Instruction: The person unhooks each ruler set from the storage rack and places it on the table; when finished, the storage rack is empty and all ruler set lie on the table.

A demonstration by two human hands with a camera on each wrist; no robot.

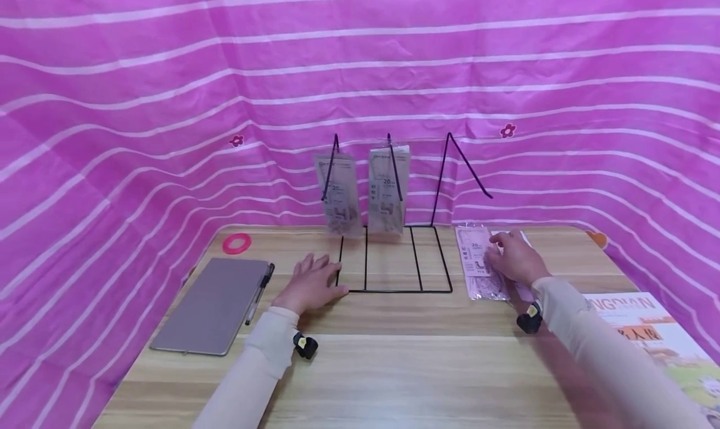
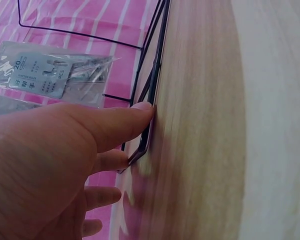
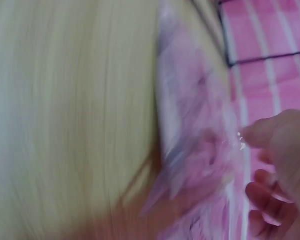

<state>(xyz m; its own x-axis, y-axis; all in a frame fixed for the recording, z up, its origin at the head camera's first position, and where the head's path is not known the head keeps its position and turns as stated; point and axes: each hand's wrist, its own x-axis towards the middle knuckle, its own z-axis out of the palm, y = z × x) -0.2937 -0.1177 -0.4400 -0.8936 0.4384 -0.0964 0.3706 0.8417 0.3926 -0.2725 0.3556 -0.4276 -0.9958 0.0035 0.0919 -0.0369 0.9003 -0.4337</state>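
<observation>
A black wire display rack (image 1: 409, 291) stands on the table with prongs rising at its back. My left hand (image 1: 313, 283) rests at its front left corner, thumb and index finger touching the wire (image 2: 162, 65), fingers fairly straight and spread. From two prongs hang clear packets with printed cards, a left packet (image 1: 340, 194) and a middle packet (image 1: 388, 191); the right prong (image 1: 470, 166) is bare. My right hand (image 1: 519, 258) is over pink printed packets (image 1: 474, 254) lying right of the rack, fingers loosely bent. The right wrist view is blurred; the thumb is near a packet's edge (image 3: 200, 135).
On the left lie a grey notebook (image 1: 214, 307), a pen (image 1: 259, 294) and a pink ring (image 1: 237, 243). A magazine (image 1: 647, 329) lies at the right under my forearm. A pink striped cloth (image 1: 360, 54) hangs behind the table (image 1: 394, 366).
</observation>
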